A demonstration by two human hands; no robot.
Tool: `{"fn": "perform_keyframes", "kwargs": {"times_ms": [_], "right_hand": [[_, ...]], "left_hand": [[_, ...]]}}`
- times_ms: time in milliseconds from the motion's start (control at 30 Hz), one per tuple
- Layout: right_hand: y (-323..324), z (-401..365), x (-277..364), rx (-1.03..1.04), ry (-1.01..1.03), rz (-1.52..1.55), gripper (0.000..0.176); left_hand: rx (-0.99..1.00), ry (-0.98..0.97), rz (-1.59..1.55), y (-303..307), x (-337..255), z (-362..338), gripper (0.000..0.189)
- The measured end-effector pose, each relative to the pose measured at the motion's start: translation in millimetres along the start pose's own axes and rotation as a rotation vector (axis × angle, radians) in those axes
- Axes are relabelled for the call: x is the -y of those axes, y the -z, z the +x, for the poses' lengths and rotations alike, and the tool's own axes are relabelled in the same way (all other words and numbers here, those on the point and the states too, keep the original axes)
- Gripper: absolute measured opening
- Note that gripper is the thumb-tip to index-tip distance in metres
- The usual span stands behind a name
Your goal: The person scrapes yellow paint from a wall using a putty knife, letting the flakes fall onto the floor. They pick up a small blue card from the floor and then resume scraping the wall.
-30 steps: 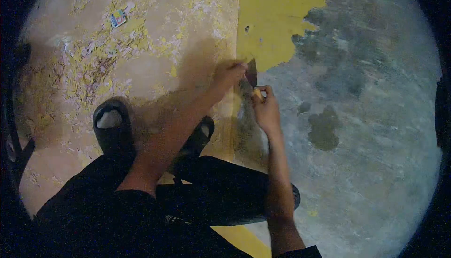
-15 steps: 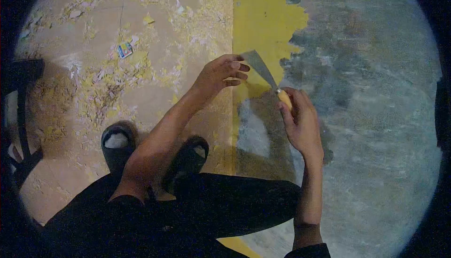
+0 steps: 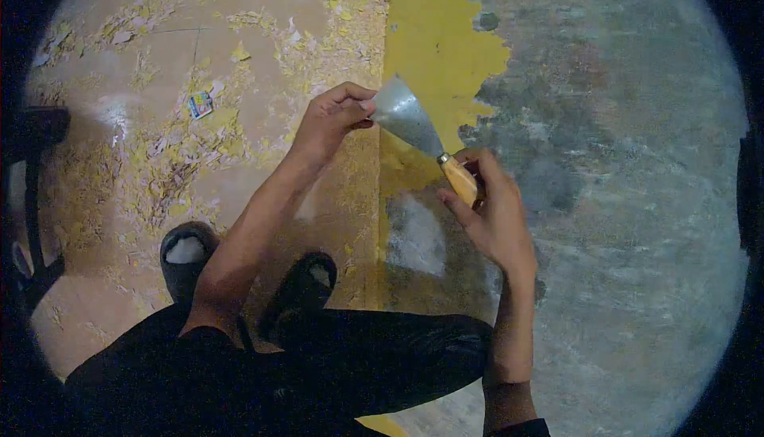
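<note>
My right hand (image 3: pixel 501 218) holds a paint scraper by its wooden handle (image 3: pixel 459 181), thumb on one side and fingers round the other. The scraper's wide metal blade (image 3: pixel 407 115) points up and to the left, its flat face turned toward me. At the blade's far edge, my left hand (image 3: pixel 334 122) is closed, with thumb and fingertips pinching the edge. Behind the blade stands a wall with a band of yellow paint (image 3: pixel 442 31) and a bare, patchy grey surface (image 3: pixel 621 158).
Flakes of yellow and whitish paint (image 3: pixel 179 162) litter the floor (image 3: pixel 270 190) on the left. A small colourful box (image 3: pixel 200 104) lies among them. My feet in dark sandals (image 3: pixel 306 290) are below. A dark-framed object (image 3: pixel 36 198) stands at the left edge.
The scraper has turned so its blade shows broad instead of nearly edge-on. My left fingers, spread before, have closed at the blade's edge. Both hands have shifted slightly left.
</note>
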State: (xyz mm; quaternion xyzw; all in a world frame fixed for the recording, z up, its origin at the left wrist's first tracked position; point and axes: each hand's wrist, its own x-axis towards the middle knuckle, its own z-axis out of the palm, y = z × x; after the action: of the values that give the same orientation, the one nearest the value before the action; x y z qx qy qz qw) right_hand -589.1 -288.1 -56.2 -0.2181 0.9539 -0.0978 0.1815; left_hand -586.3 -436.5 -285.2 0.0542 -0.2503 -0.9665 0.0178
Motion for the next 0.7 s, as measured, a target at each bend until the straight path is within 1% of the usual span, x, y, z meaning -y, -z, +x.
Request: {"fn": "perform_keyframes", "kwargs": {"times_ms": [33, 100, 133, 200, 233, 267, 300, 333, 367, 433, 467, 500, 533, 567, 633, 667, 700], "right_hand": [[3, 1, 1, 0.001, -0.004, 0.007, 0.036], [6, 7, 1, 0.177, -0.244, 0.034, 0.04], [2, 12, -1, 0.184, -0.242, 0.051, 0.04], [-6, 26, -6, 0.215, -0.184, 0.004, 0.043], [-11, 33, -10, 0.225, -0.164, -0.009, 0.044], [-21, 41, -17, 0.191, -0.06, -0.039, 0.04], [-30, 49, -21, 0.157, 0.045, -0.07, 0.037], [-37, 56, -21, 0.159, 0.049, -0.062, 0.037], [-44, 64, -20, 0.183, 0.045, -0.04, 0.035], [-55, 77, -16, 0.215, 0.044, -0.009, 0.033], [-58, 85, -14, 0.256, 0.005, -0.036, 0.032], [-61, 92, -12, 0.296, -0.035, -0.065, 0.03], [-62, 99, -9, 0.305, -0.031, -0.06, 0.03], [-62, 106, -5, 0.317, -0.009, -0.074, 0.03], [-67, 120, -2, 0.34, 0.018, -0.084, 0.029], [-71, 128, -1, 0.359, 0.034, -0.077, 0.029], [-75, 135, 1, 0.377, 0.05, -0.071, 0.029]], "left_hand": [[-0.001, 0.007, 0.005, -2, 7, 2, 0.015], [-0.169, 0.099, 0.012, -7, 21, 5, 0.014], [-0.178, 0.105, 0.026, -9, 29, 5, 0.014], [-0.37, 0.107, 0.125, -12, 48, 7, 0.016], [-0.423, 0.075, 0.123, -11, 59, 8, 0.024], [-0.426, 0.077, 0.132, -10, 66, 8, 0.024], [-0.49, 0.043, 0.205, -7, 72, 8, 0.032], [-0.556, 0.008, 0.277, -8, 70, 9, 0.041], [-0.565, 0.008, 0.284, -11, 69, 11, 0.041], [-0.68, -0.006, 0.232, -15, 68, 16, 0.058], [-0.691, -0.005, 0.239, -9, 72, 19, 0.058], [-0.7, 0.015, 0.312, 1, 78, 26, 0.061], [-0.708, 0.037, 0.383, 5, 76, 31, 0.066], [-0.719, 0.038, 0.386, 12, 73, 34, 0.066], [-0.652, -0.012, 0.411, 23, 62, 37, 0.06], [-0.662, -0.008, 0.414, 22, 54, 38, 0.06], [-0.697, -0.058, 0.388, 21, 45, 40, 0.057]]}}
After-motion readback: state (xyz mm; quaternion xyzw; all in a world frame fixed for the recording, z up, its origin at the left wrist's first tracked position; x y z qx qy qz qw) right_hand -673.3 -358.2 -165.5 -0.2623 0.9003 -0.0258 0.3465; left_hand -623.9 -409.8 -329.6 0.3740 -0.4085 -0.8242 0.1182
